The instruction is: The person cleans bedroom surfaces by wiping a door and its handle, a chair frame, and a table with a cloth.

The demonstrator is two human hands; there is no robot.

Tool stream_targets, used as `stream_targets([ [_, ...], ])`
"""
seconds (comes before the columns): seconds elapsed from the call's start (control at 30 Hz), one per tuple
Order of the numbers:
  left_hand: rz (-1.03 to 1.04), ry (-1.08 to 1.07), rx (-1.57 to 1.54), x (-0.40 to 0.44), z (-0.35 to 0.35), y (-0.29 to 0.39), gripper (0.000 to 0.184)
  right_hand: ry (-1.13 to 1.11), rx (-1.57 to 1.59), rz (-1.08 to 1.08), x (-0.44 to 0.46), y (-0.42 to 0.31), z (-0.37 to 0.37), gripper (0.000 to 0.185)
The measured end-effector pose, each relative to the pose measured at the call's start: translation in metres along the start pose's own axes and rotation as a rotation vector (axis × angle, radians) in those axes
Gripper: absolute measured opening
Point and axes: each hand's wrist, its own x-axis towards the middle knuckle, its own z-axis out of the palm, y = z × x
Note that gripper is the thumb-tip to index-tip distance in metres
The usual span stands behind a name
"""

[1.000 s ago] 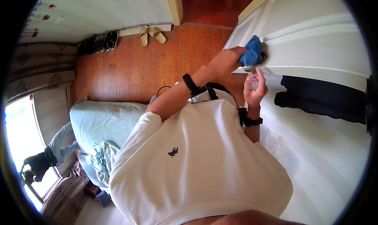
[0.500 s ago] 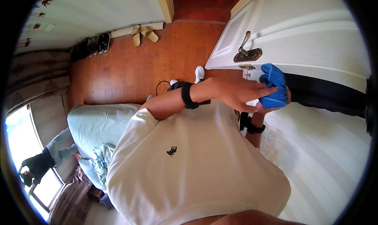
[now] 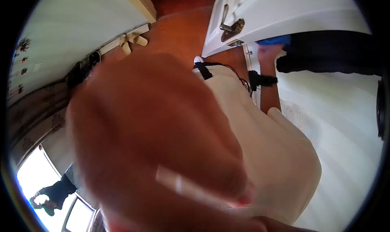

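A home, from slippers (image 3: 125, 45), panelled door (image 3: 284, 17) and wooden floor (image 3: 176, 38)

The left hand (image 3: 156, 122), blurred and close to the camera, blocks the middle of the view and covers much of the floor (image 3: 174, 39). Beyond it, a clear strip of floor runs between the slippers (image 3: 125, 45) and the door (image 3: 284, 12) and on to the doorway (image 3: 180, 2). The handle (image 3: 226, 28) juts from the door near that strip. Room is tight around the right hand (image 3: 269, 52): the door lies just above, the black garment (image 3: 329, 51) just beside. Below the garment, the white surface (image 3: 341, 106) offers open space. Cables (image 3: 239, 74) hang left of the right wrist.
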Motion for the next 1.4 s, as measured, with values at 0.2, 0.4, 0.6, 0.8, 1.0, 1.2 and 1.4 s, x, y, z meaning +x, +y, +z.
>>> stream_targets([
  [0.2,-0.166,0.002,0.146,0.021,0.006,0.018,0.025,0.038,-0.546,-0.178,0.055,0.035,-0.03,0.058],
  [0.4,0.055,0.125,0.076,0.03,0.041,0.01,0.014,-0.04,-0.871,-0.347,0.103,0.041,-0.054,0.056],
  [0.6,0.081,0.037,0.0,0.028,0.052,-0.01,0.013,-0.096,-1.073,-0.408,0.133,0.054,-0.087,0.055],
  [0.8,0.088,0.047,-0.047,0.024,0.068,-0.015,0.012,-0.142,-1.226,-0.441,0.159,0.057,-0.12,0.055],
  [1.0,0.124,0.091,-0.119,0.024,0.085,-0.034,0.011,-0.268,-1.467,-0.537,0.174,0.054,-0.144,0.052],
  [1.2,0.162,0.107,-0.159,0.02,0.077,-0.067,0.011,-0.52,-1.858,-0.844,0.151,0.046,-0.146,0.051],
  [1.4,0.166,0.141,-0.211,0.028,0.083,-0.088,0.01,-0.413,-2.046,-0.455,0.123,0.026,-0.133,0.048],
])
